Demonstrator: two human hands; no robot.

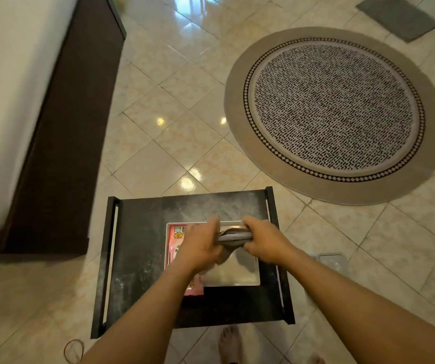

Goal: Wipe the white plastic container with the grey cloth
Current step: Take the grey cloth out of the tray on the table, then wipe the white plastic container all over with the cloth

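While both hands work over the small table, the tiled floor takes up most of the view, glossy and cream, with bright spots of reflected light. On it, off to the far right, lies a round rug with a beige border and a black-and-white speckled centre, and a grey mat lies at the top right corner. A dark wooden frame runs along the left side beside a white surface. The dark table stands near the bottom centre, its top dusty, with raised side rails at the left and right edges. The white plastic container sits on the table top, toward its right edge and a little back from the near edge, rectangular and shallow. A pink printed packet lies at the container's left side, partly under the left forearm. The grey cloth is bunched and stretched between the two hands above the far part of the container. The left hand is closed around the cloth's left end, and the right hand is clenched around its right end. A translucent lid lies on the floor just right of the table, a rubber band lies at the bottom left, and bare toes show below the table's near edge
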